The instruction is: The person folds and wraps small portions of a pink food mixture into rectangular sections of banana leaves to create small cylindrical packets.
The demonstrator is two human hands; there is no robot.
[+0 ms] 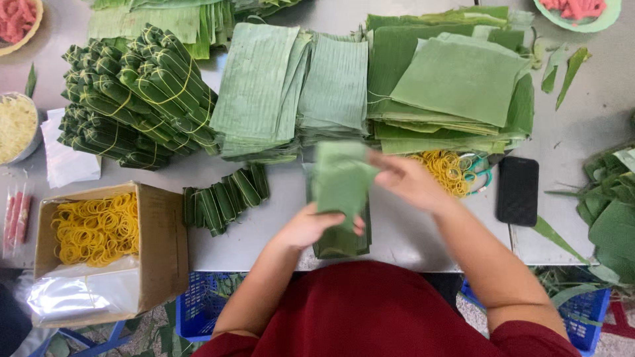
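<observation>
Grey metal table (595, 119), patterned floor (155, 334)

Bare bench (410, 238) lies along the near edge, either side of the hands. Cut leaf stacks (370, 92) wall off the far side from edge to edge. A row of wrapped leaf parcels (225, 198) blocks the near-left stretch; a dark phone (517, 190) and loose rubber bands (450, 170) crowd the right.
</observation>
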